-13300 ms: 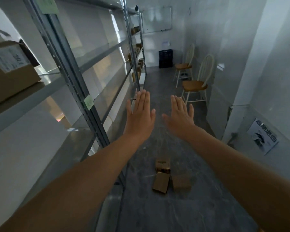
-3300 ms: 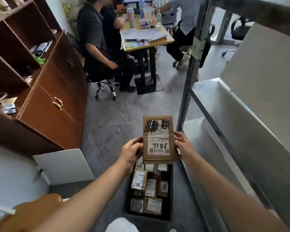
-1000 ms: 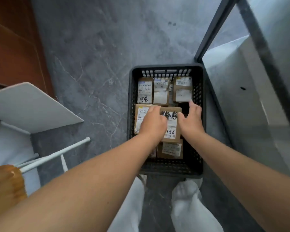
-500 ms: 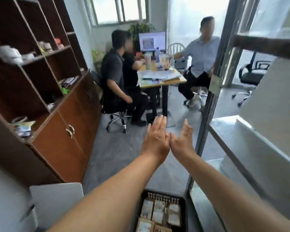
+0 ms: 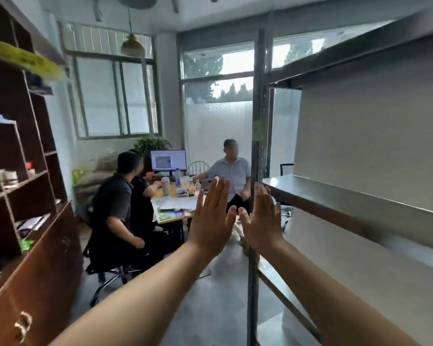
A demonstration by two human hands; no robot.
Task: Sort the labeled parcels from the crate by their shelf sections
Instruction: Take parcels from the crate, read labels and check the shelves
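The fingers (image 5: 219,193) of both hands are straight and close together, holding nothing. The left hand (image 5: 210,222) and the right hand (image 5: 261,221) are raised side by side, backs to the camera, thumbs near each other but apart. The metal shelf (image 5: 347,203) runs along the right, its upright post (image 5: 259,108) behind the right hand. The crate and parcels are out of view. Beyond the hands, people sit at a desk (image 5: 171,208).

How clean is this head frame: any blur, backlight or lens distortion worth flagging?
Head view: the windows blow out bright behind the seated people, so the room reads dim; the cabinet and the green item smear with motion blur; wide-angle bending tilts the shelf edges; the left hand and right hand are fairly sharp.
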